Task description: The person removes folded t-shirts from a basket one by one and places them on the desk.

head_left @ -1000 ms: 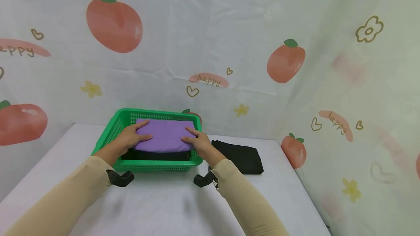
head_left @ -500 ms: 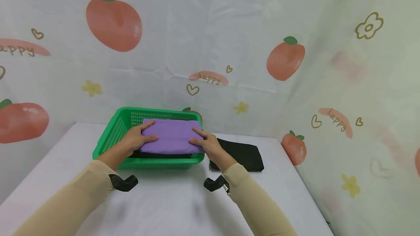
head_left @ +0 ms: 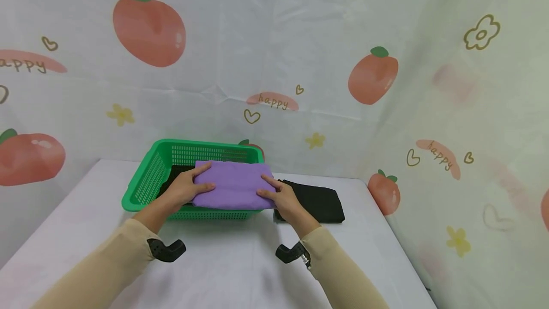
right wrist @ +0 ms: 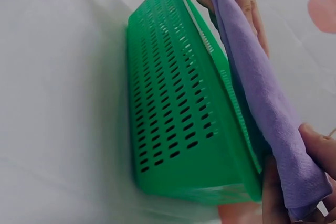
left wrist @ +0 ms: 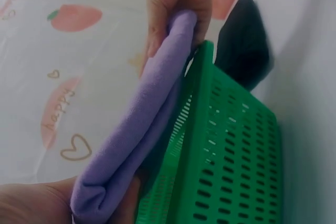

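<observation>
Both hands grip a folded purple cloth (head_left: 236, 186) by its two short ends, over the front of a green plastic basket (head_left: 143, 182). My left hand (head_left: 182, 190) has its thumb on the upper face and fingers beneath, as the left wrist view shows at the near end of the cloth (left wrist: 134, 116). At the opposite end, my right hand (head_left: 285, 200) pinches likewise; in the right wrist view its fingers (right wrist: 273, 195) go under the cloth (right wrist: 265, 95). Inside the basket, black fabric (head_left: 177, 171) shows on the left; the purple cloth hides the rest.
To the right of the basket, a folded black cloth (head_left: 319, 202) lies on the white-covered table (head_left: 231, 261). A printed curtain (head_left: 206, 37) hangs close behind the basket and along the table's right side.
The purple cloth has come up from inside the basket and shifted right and toward me, now overlapping the front rim. Both hands moved with it, uncovering black fabric at the basket's left.
</observation>
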`<state>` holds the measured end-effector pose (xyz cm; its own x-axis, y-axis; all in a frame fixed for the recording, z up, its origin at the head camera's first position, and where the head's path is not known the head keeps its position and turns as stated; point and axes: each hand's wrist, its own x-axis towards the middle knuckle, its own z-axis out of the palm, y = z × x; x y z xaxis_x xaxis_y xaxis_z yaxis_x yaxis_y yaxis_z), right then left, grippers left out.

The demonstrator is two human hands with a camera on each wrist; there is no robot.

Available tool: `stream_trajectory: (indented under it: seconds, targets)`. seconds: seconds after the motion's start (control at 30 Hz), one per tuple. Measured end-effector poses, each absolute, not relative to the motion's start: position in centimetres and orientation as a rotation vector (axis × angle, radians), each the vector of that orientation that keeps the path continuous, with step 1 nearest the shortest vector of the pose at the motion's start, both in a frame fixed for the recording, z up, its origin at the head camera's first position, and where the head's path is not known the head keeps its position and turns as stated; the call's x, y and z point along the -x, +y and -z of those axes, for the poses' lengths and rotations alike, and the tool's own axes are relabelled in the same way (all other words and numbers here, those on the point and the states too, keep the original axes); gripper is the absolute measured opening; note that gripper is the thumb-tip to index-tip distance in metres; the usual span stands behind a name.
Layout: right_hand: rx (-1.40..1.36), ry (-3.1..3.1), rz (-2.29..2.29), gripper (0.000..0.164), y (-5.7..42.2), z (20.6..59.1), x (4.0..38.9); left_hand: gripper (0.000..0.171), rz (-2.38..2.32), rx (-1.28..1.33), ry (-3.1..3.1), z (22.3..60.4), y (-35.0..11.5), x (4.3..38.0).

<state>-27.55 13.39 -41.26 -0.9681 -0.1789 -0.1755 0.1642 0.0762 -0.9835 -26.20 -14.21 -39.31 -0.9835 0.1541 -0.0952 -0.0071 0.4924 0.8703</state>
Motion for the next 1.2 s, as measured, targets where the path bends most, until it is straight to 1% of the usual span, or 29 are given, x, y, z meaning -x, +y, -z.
stream_trajectory:
  seconds: [0.37, 0.8, 1.2]
  targets:
    - [0.042, 2.213, 1.948, 0.055, 15.3, 42.1, 26.5, 0.073, -1.526, -0.177, 2.544, 40.2, -13.0, 25.3]
    - [0.036, 2.223, 1.989, 0.056, 18.1, 42.8, 25.2, 0.071, -1.694, -0.096, 2.362, 40.8, -10.4, 24.3]
    - [-0.020, 2.209, 2.000, 0.057, 20.5, 43.3, 24.4, 0.069, -1.700, -0.125, 2.379, 41.1, -8.1, 23.7]
